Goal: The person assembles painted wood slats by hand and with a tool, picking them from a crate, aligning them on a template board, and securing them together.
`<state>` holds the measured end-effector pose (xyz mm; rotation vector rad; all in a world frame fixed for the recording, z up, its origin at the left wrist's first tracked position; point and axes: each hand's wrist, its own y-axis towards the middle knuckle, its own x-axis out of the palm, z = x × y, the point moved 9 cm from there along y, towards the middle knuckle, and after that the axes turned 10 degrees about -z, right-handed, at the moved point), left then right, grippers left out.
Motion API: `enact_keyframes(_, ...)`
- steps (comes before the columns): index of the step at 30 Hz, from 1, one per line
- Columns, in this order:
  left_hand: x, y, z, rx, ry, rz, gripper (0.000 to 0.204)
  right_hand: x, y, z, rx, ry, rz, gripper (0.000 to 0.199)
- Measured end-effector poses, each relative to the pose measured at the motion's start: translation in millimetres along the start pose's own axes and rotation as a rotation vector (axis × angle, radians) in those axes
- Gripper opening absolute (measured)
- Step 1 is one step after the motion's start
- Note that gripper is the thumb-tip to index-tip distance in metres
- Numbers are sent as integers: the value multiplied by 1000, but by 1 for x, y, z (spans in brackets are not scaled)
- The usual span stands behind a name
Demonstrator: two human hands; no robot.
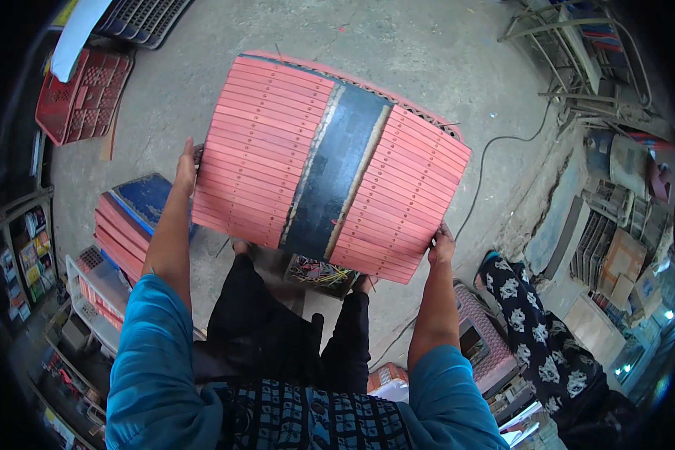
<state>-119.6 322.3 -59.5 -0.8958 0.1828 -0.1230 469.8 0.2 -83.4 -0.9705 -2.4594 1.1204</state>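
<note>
I hold up a large pink-red slatted plastic panel (262,150) with a wide black band down its middle, tilted in front of me above the concrete floor. My left hand (187,166) grips its left edge, fingers wrapped behind it. My right hand (441,246) grips its lower right corner. Both arms in blue sleeves reach up from the lower edge. My legs in black trousers show below the panel.
A stack of similar red and blue panels (131,217) lies at the left. A red crate (82,97) sits at the upper left. Another person's patterned trouser leg (536,322) is at the right. Shelves and clutter line both sides; a cable (495,150) crosses the floor.
</note>
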Motion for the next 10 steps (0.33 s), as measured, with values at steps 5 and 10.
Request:
enact_keyframes(5, -1, 10, -11, -10, -31, -16, 81, -5, 2, 3, 4, 131, 72, 30)
enact_keyframes(10, -13, 22, -27, -97, -51, -25, 75, 3, 1, 3, 88, 200, -10, 35)
